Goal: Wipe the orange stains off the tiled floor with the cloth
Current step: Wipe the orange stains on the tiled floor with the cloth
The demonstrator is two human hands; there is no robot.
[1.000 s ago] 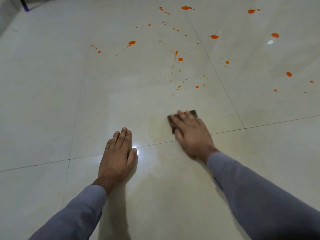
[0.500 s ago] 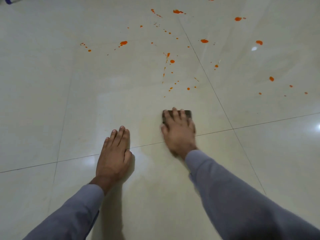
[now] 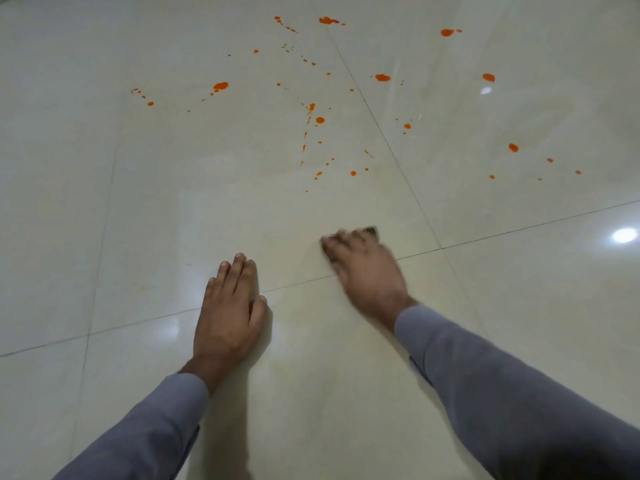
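My right hand (image 3: 367, 271) presses flat on a small dark brown cloth (image 3: 372, 231) on the cream tiled floor (image 3: 173, 209). Only the cloth's far corner shows past my fingertips, and the hand is blurred by motion. My left hand (image 3: 230, 313) lies palm down on the floor to the left, fingers together, holding nothing. Orange stains (image 3: 319, 120) speckle the tiles beyond both hands. Larger drops (image 3: 382, 77) sit farther back and to the right (image 3: 513, 147). The nearest small spots (image 3: 353, 173) lie a short way in front of the cloth.
Thin grout lines (image 3: 519, 227) cross the glossy floor under and beside my hands. A bright light reflection (image 3: 624, 235) shines on the tile at the right. Grey sleeves (image 3: 519, 403) cover both forearms.
My right hand has slid the cloth from side to side on the same patch of tile and is now blurred in motion. My left hand has stayed planted. The view shifted slightly.
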